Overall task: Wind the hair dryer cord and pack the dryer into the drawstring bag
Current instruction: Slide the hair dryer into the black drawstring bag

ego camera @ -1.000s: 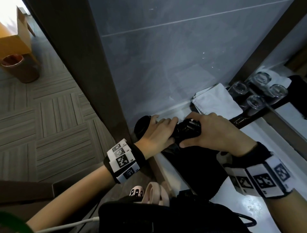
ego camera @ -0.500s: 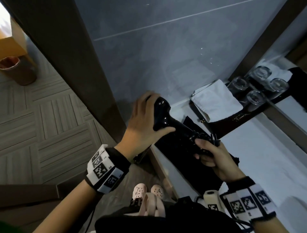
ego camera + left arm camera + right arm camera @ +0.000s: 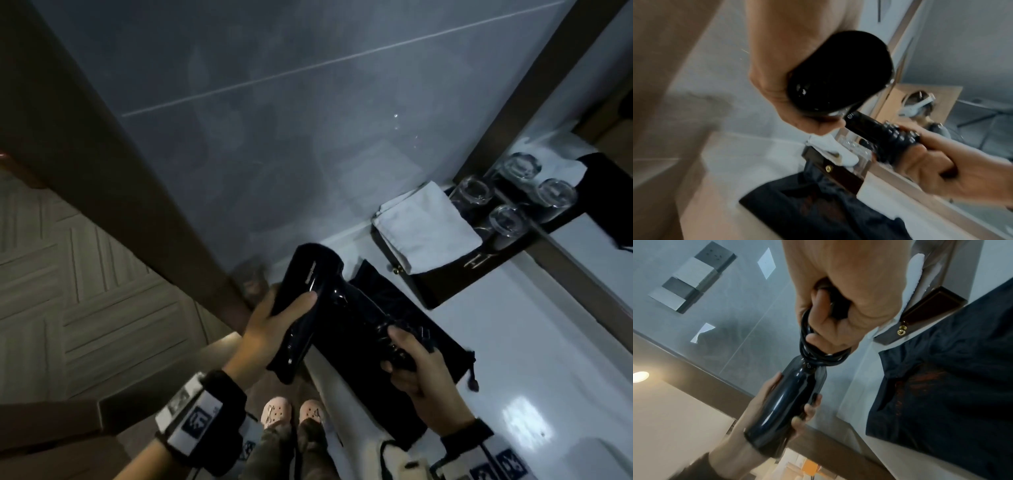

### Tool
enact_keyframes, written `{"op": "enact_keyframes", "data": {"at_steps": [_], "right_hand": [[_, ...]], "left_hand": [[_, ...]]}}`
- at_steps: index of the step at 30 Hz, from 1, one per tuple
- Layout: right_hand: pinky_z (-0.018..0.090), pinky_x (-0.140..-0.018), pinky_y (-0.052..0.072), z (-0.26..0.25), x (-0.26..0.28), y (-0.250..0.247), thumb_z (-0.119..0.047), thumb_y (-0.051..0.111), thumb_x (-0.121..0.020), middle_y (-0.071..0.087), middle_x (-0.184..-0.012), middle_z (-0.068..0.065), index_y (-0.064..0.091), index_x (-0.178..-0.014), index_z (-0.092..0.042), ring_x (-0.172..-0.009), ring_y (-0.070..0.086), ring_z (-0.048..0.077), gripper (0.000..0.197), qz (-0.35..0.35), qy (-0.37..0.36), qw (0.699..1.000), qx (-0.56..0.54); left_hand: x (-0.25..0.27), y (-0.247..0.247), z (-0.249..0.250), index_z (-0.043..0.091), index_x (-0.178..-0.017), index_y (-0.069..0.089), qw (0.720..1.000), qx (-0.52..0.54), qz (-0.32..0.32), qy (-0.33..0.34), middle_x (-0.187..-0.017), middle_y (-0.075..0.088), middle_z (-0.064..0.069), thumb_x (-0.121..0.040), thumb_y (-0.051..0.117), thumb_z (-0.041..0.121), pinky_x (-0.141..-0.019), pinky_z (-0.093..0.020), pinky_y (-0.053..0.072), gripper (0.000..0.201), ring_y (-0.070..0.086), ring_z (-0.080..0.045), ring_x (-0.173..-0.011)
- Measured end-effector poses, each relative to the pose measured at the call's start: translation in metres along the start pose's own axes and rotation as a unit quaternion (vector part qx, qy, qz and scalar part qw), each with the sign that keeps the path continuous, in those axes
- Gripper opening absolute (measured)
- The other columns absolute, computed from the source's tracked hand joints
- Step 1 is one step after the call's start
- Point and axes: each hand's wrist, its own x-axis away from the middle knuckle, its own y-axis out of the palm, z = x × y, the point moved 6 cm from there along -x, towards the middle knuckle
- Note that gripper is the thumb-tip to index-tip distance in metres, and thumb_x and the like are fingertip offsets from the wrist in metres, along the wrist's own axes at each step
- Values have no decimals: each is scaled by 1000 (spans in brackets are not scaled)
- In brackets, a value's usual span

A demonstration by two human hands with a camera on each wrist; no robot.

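Note:
Both hands hold the glossy black hair dryer [image 3: 308, 274] just above the counter. My left hand [image 3: 270, 322] grips its wide barrel [image 3: 838, 73] from the left. Around the handle end my right hand [image 3: 414, 363] is curled, closing over the black cord [image 3: 818, 356] wound in loops there. Under the dryer, the dark drawstring bag [image 3: 445, 356] lies flat on the white counter, its string end [image 3: 472, 380] trailing right. Whether the bag's mouth stands apart cannot be told.
A dark tray [image 3: 445, 284] behind the bag holds a folded white cloth [image 3: 424, 226] and upturned glasses [image 3: 474, 192]. A mirror runs along the right. The grey wall and a brown post [image 3: 137, 205] close the left. The white counter [image 3: 531, 342] extends right.
The dryer has come up off the back corner of the counter. Both hands have drawn it toward me over the bag, and the barrel has tipped down to the left.

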Motion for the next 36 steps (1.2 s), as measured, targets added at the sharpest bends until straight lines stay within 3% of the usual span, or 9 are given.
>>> {"op": "enact_keyframes", "data": {"at_steps": [4,10,14,17,20,23,26,28,36], "right_hand": [[19,-39,27,30,-6,-2,-25,63,-88,51,-61,-2,63,-65,-21,-46,42,9,22,51,43,995,-68],[18,-35,27,49,-6,-1,-28,62,-88,40,-57,-1,65,-71,-17,-40,31,7,20,62,38,992,-101],[15,-32,26,56,-4,-16,-30,66,-81,41,-56,-5,64,-75,-18,-38,31,4,13,44,36,987,-153],[12,-28,23,65,5,-32,-31,64,-80,36,-48,-7,61,-69,-19,-32,27,2,16,27,58,968,-244],[11,-26,21,83,19,-49,-34,62,-82,33,-45,-8,61,-65,-19,-28,26,2,23,28,103,934,-341],[9,-26,22,91,32,-69,-31,60,-83,41,-51,-7,62,-72,-16,-31,32,3,18,28,89,911,-402],[8,-28,18,92,44,-89,-29,54,-86,41,-53,-7,56,-75,-15,-32,33,4,18,23,65,917,-392],[10,-29,16,92,49,-101,-28,54,-87,41,-53,-7,54,-77,-16,-32,32,4,16,31,63,929,-364],[10,-27,16,81,50,-118,-24,54,-87,47,-54,-7,57,-69,-19,-30,31,0,19,60,45,962,-262]], "left_hand": [[3,17,-25,24,-102,60,998,24,61,19,-87,72,8,-77,74,34,-54,-8,48,31,69,-2,-72],[19,42,-56,40,-91,51,992,5,121,37,-88,67,12,-79,70,44,-61,-12,50,24,66,3,-74],[25,50,-71,44,-106,46,997,-38,60,34,-98,64,15,-77,58,60,-59,-6,49,35,63,12,-79],[34,56,-82,32,-138,34,990,-118,-48,52,-115,61,16,-83,32,67,-77,-1,44,65,58,16,-95],[40,57,-97,25,-140,38,979,-161,-111,59,-134,53,3,-96,26,49,-107,-19,34,52,50,-8,-124],[45,65,-114,17,-137,44,915,-352,-151,125,-141,42,2,-102,37,23,-102,1,18,36,37,-15,-133],[54,83,-142,19,-143,37,785,-540,-226,201,-154,28,1,-100,40,31,-115,-22,10,44,24,-15,-141],[49,84,-155,23,-146,31,712,-639,-208,205,-158,17,4,-98,39,42,-116,-29,0,52,14,-13,-145],[10,51,-129,8,-137,38,690,-698,-51,182,-157,20,-6,-97,43,32,-118,-35,3,47,14,-21,-145]]}}
